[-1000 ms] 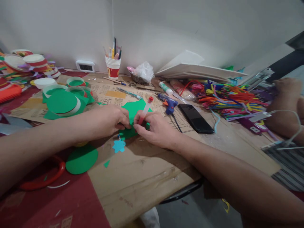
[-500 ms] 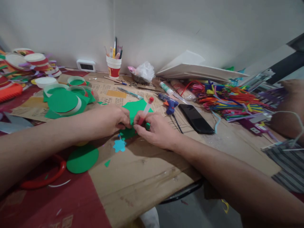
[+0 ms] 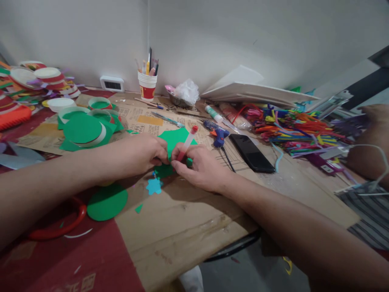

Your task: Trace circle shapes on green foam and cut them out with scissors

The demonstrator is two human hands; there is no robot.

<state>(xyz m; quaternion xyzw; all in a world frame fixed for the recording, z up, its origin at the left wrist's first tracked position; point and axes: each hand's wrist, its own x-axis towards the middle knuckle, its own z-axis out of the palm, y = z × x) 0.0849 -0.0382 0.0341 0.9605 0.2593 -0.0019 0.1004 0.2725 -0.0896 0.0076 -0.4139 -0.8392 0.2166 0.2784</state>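
My right hand (image 3: 202,164) is closed round a red-and-white marker (image 3: 189,139) whose red end points up. Its fingertips are close against a green paper piece (image 3: 175,136). From the other side, my left hand (image 3: 147,152) pinches the same green paper with bent fingers. The two hands nearly meet over it, and they hide its middle. Just below lies a light-blue flower-shaped cutout (image 3: 154,186). A green paper disc (image 3: 107,202) rests under my left forearm, with a small green scrap (image 3: 139,209) to its right.
Green paper-and-cup pieces (image 3: 83,127) stand at left. Behind are a cup of pens (image 3: 147,86) and a plastic bag (image 3: 187,92). At right lie a blue glue gun (image 3: 219,137), a phone (image 3: 251,153) and colourful pipe cleaners (image 3: 291,125). Another person's arm (image 3: 369,142) is at far right.
The whole view has shifted very slightly. Both hands keep the same hold on the marker and green paper.
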